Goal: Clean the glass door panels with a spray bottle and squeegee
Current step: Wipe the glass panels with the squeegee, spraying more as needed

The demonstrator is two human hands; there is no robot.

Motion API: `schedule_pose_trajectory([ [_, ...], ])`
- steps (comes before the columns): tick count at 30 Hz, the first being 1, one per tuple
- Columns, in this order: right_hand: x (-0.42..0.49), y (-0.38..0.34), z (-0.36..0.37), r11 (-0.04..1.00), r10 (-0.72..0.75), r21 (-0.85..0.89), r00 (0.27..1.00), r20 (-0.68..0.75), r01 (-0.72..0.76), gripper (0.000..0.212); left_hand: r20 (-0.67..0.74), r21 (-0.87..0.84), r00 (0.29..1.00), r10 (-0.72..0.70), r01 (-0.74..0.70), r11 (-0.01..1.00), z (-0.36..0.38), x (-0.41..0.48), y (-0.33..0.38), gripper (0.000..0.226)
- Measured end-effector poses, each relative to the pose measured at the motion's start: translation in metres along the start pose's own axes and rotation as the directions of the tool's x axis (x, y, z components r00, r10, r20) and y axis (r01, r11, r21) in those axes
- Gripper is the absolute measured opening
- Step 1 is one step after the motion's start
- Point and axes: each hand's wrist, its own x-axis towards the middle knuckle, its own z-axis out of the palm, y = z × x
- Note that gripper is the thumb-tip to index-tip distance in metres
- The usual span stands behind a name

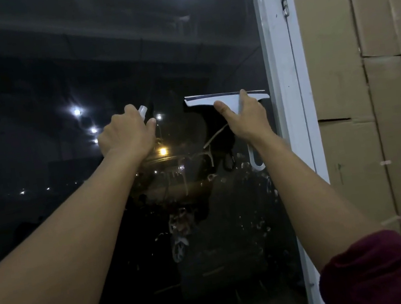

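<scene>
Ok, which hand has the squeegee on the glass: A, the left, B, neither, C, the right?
C: the right hand grips the squeegee against the glass near the frame, while the left hand holds the spray bottle.

Single head-worn view, facing forward, close to the glass door panel [102, 62], both forearms reaching into frame

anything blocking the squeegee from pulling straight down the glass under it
Nothing visible does. The squeegee, held in the right hand, sits against the glass panel, and only wet foam streaks lie below. The left hand is off to the side.
</scene>
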Motion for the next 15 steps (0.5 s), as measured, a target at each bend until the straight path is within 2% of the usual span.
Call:
schedule_pose_trajectory([
  [15,-0.109,0.071,0.011,0.979,0.197,0.035,0.976,0.094,-0.201,0.093,-0.018,-0.024,1.0,0.02,-0.021,0.999,0.004,-0.001,-0.002,0.047],
])
